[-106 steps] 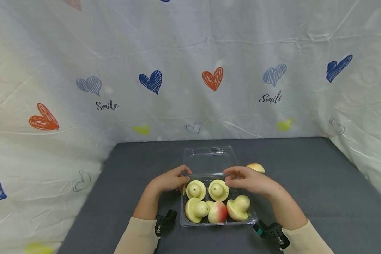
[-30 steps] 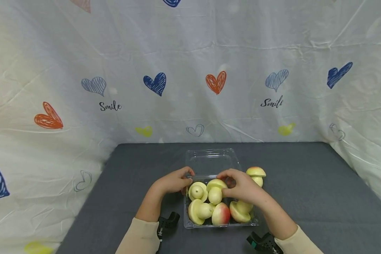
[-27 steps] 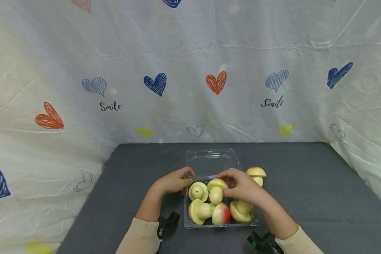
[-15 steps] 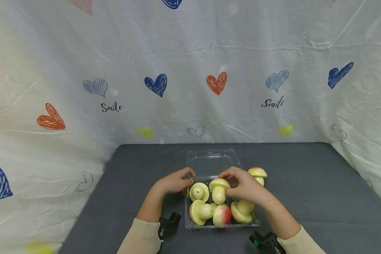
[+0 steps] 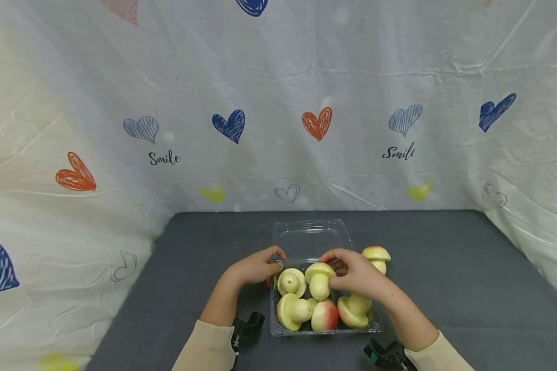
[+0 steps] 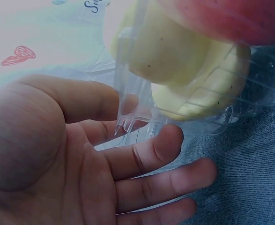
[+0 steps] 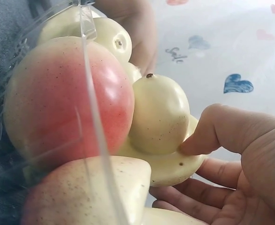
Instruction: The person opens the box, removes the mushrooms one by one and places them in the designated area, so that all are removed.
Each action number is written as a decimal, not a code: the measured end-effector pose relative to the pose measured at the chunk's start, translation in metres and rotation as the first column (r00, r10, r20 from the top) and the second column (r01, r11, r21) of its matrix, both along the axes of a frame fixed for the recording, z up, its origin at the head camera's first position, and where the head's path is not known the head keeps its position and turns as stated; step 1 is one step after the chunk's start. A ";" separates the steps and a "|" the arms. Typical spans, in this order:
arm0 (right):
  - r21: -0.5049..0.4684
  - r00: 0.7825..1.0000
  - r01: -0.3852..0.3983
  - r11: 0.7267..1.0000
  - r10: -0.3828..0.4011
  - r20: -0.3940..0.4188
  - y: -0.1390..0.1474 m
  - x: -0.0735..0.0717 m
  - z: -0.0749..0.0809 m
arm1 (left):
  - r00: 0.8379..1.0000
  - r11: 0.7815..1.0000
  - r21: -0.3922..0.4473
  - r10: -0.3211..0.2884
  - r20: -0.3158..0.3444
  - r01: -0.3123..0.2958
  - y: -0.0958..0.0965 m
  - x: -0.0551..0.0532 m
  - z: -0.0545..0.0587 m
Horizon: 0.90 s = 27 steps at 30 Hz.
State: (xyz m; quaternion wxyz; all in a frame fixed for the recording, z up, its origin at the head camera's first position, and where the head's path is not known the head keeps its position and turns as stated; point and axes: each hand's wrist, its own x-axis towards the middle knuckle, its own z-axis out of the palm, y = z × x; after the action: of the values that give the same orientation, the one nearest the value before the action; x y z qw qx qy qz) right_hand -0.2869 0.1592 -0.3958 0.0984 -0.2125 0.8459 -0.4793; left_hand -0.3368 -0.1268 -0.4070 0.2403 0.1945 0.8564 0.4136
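In the head view a clear plastic container holds several pale yellow, mushroom-shaped pieces with red-blushed caps. My left hand is at its back left corner, where thumb and index finger pinch the thin plastic edge; the other fingers stay loosely spread below. My right hand pinches the back right mushroom between thumb and fingers, by the cap's edge beside the stem. That mushroom lies tilted, stem toward the front. Beside it a second mushroom has its stem up. A red-capped one sits at the front.
The container's hinged lid lies folded back behind it. Another mushroom rests on the dark grey tablecloth just behind my right hand. A white curtain printed with hearts hangs behind the table.
Since the earliest frame, my right hand has come left and down onto the back right mushroom, which has turned from stem-up to stem-forward. The left hand has kept its place at the container.
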 end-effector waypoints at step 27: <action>-0.020 0.998 0.039 0.999 -0.040 -0.058 0.005 0.000 0.005 | 1.000 1.000 -0.002 0.011 -0.001 -0.011 0.001 -0.001 -0.003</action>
State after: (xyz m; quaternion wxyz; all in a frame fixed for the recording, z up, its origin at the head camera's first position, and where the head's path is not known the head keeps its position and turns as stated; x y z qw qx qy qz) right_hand -0.2869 0.1644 -0.3911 0.0621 -0.2105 0.8479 -0.4827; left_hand -0.3379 -0.1260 -0.4099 0.2378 0.1898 0.8581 0.4137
